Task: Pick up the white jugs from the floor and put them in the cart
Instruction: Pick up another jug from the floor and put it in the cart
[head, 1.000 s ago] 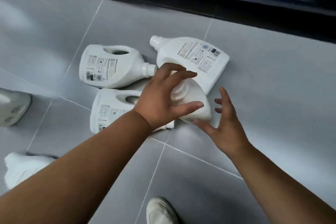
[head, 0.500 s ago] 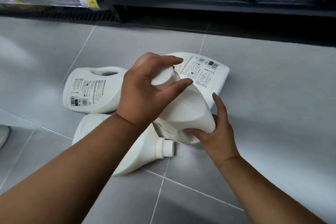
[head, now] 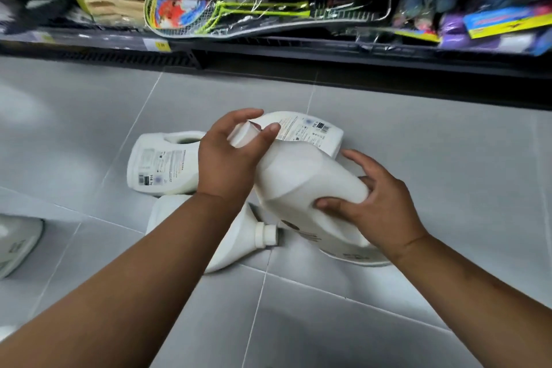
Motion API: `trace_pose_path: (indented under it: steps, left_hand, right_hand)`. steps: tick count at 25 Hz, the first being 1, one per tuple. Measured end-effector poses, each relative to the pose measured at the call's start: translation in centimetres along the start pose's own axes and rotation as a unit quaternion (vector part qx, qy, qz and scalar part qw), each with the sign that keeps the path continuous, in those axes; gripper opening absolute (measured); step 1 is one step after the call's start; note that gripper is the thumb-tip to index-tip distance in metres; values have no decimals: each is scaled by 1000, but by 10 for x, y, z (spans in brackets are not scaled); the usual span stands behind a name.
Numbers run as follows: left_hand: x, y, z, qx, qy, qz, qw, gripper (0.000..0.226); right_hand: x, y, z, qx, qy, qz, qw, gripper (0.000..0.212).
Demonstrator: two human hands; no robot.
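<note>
A white plastic jug (head: 301, 185) is tilted above the grey tiled floor (head: 433, 158), cap up-left. The left hand (head: 230, 158) pinches its cap; the right hand (head: 376, 206) clasps its base. Three similar white jugs (head: 161, 164) lie beneath, near a stocked shelf (head: 268, 45).

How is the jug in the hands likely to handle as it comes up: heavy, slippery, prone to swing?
The held jug is probably heavy for its size: both hands are on it, the left hand at the cap, the right hand under the body. Its smooth plastic looks somewhat slippery. The rigid shell should not flex, though liquid inside may shift.
</note>
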State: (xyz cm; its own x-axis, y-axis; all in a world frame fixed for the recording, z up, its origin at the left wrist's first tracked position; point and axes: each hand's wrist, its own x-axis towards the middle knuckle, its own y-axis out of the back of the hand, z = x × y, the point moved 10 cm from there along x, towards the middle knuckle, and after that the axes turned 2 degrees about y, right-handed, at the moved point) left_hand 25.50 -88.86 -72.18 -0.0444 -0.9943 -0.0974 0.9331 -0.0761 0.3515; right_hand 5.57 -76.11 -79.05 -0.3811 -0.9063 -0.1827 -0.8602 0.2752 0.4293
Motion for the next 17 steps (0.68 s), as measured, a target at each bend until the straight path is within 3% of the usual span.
trace_pose_path:
  steps: [3,11,14,17]
  left_hand:
    - [-32,-1,85,-32,14,-36,999,23]
    - [-155,2,412,-95,-21,-164,982,23]
    - [-210,-9,522,-92,-26,-228,969,20]
    - [-265,-49,608,-80,-47,-304,948,20]
  right_hand:
    - [-43,76,-68,-24,-10,3,1000,87]
    - [-199,327,-313,-35,-17,107,994,51]
    - [-265,413,-387,-44,-27,150,987,62]
    - [-330,498,-419,-11,-41,214,976,54]
